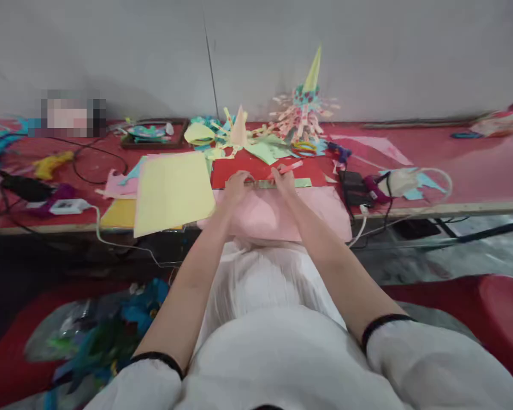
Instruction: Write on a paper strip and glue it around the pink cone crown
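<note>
Pink paper (pixel 325 212) lies in front of the person, its near edge hanging over the front of the red bench (pixel 448 162). Just beyond it lies a red sheet (pixel 226 172), and a narrow, greenish ruler-like strip (pixel 302 182) runs from side to side along the line where the two meet.

The left hand (pixel 238 181) rests at the left end of the strip, fingers bent down onto it; whether they pinch it or only press cannot be told. The right hand (pixel 283 177) grips a pinkish-red pen (pixel 292 167) above the strip, the pen slanting up to the right. Its tip is too blurred to show whether it touches the paper.

To the left, a pale yellow sheet (pixel 175 191) partly covers a deeper yellow one (pixel 118 214) and juts over the bench edge. Behind the red sheet stand a peach paper cone (pixel 239 131) with strips spread around its base and a taller yellow cone (pixel 312 71) above a blue band and pink fringe. Yellow-handled scissors (pixel 303 149) lie near the taller one's foot, with a purple glue gun (pixel 339 152) just to their right. A yellow glue gun (pixel 52 165) lies well apart, on the far left, and a dark tray (pixel 179 135) holds blue-green scraps (pixel 147 132) near the wall (pixel 256 62).
</note>
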The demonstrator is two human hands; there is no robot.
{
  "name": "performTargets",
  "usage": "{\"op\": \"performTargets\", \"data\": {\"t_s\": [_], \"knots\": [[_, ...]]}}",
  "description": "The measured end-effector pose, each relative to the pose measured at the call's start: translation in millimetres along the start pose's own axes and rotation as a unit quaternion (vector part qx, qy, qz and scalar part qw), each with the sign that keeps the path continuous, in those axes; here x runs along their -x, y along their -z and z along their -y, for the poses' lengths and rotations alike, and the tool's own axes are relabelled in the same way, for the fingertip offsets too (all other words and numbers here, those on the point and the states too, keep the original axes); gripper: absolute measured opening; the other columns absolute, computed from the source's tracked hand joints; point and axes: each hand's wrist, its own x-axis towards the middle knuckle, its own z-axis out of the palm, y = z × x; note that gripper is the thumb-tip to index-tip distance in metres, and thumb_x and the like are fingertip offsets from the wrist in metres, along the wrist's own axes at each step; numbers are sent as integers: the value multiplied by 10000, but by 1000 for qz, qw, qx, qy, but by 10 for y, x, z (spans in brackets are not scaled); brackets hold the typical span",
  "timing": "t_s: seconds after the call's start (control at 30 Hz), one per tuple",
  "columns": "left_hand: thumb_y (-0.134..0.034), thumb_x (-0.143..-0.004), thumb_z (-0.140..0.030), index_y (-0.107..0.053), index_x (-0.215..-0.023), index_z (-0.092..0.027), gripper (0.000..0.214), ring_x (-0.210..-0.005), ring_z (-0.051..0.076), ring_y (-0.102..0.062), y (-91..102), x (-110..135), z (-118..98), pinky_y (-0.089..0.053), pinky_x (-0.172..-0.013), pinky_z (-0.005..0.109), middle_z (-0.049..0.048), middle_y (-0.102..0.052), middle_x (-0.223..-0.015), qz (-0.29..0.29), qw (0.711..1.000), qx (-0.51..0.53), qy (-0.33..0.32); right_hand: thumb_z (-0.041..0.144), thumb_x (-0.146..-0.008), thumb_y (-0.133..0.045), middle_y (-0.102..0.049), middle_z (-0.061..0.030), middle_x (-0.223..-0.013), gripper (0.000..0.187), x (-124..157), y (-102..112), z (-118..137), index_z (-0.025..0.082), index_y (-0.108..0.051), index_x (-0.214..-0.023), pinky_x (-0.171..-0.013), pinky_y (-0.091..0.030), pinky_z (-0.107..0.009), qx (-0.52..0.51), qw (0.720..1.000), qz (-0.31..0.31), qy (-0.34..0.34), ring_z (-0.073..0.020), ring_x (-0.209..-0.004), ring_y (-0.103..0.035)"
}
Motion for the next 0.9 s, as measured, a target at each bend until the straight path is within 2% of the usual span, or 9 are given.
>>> {"op": "performTargets", "data": {"t_s": [0.3, 0.7, 0.9], "knots": [[-570, -785, -236, -613, -980, -218, 201, -1096, 211, -534, 46, 38, -34, -398, -954, 358, 64, -592, -1174, -6, 1000, 2, -2, 373, -793, -524, -422, 94, -392, 310, -3, 2, -39, 233, -326, -601, -459, -359, -194, -5, 1000, 1, 17, -90, -416, -507], [-554, -787, -202, -620, -962, -219, 188, -1071, 211, -537, 49, 32, -44, -400, -931, 354, 60, -590, -1155, -5, 1000, -6, 2, 319, -781, -501, -436, 84, -385, 272, 4, 17, -75, 233, -332, -585, -518, -393, -216, 20, 999, 13, 41, -102, -434, -503], [-493, -819, -176, -643, -993, -235, 237, -1139, 196, -475, 44, 40, -51, -365, -973, 344, 35, -546, -1227, 19, 998, -14, -61, 328, -767, -515, -452, 82, -399, 263, 23, 38, -27, 234, -350, -585, -519, -387, -219, 32, 999, 19, 40, -102, -436, -495]]}}
